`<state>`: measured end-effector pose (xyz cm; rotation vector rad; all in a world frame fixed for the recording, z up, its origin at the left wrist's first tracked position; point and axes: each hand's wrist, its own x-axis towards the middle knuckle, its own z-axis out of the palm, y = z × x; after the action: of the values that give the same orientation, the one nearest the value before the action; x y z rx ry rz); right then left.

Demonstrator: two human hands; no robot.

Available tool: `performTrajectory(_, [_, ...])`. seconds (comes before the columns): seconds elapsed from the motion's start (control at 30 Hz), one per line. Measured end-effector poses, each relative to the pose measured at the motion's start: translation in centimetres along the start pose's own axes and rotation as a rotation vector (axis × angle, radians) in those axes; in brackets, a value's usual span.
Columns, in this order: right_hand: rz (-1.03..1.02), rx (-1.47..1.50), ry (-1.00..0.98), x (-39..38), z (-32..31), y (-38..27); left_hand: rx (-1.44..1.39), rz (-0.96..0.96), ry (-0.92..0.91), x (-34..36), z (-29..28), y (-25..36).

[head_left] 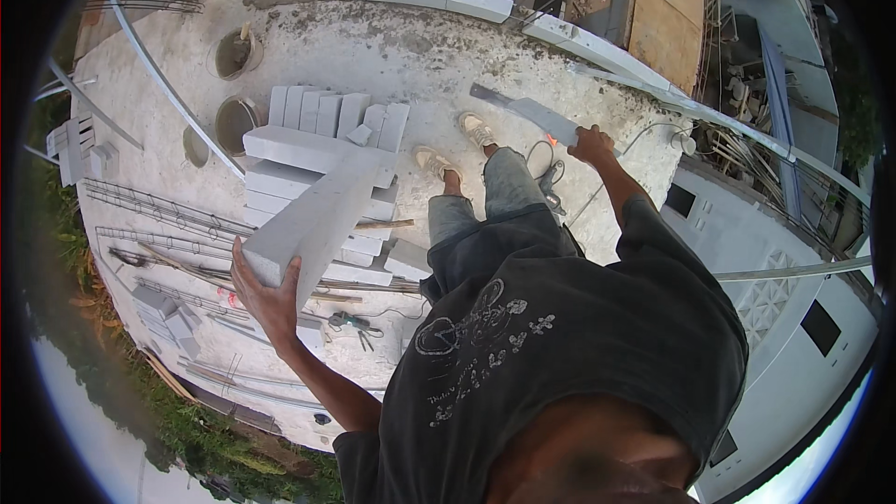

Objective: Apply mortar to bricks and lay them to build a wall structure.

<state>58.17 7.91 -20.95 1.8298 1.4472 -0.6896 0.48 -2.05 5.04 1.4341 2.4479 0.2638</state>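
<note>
My left hand [273, 291] grips the near end of a long pale lightweight block [317, 210], held at a slant over a stack of similar blocks [308, 112]; whether its far end rests on the stack, I cannot tell. My right hand [590, 144] is closed on a long flat grey tool [537, 117] with a darker tip, possibly a saw, held out to the right. Below that tool, beside my right foot [479, 131], lies a power tool [551, 191] with a cord.
Buckets [233, 121] stand at left. Rebar cages [154, 201], timber strips and a green power tool [350, 322] lie on the concrete slab [429, 56]. A block edging [597, 56] runs along the far edge, beside a drop. Metal rails [163, 84] cross left; a white wall [765, 364] is right.
</note>
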Motion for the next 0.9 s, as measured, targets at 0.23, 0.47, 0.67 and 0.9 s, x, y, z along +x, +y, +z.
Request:
performTrajectory(0.23, [-0.022,0.723,-0.394,3.8,-0.9,0.1,0.016,0.060,0.087,0.3,-0.4,0.1])
performTrajectory(0.47, [0.008,1.412,-0.471,10.3,-20.2,-4.6,0.129,0.046,0.148,-0.4,-0.3,0.9])
performTrajectory(0.67, [-0.384,0.632,1.175,12.3,-50.0,-5.6,0.136,0.006,0.141,-1.3,-1.8,0.1])
performTrajectory(0.9, [-0.816,0.249,0.962,11.1,-43.3,-10.4,0.053,-0.213,0.197,-4.0,-2.3,-3.9])
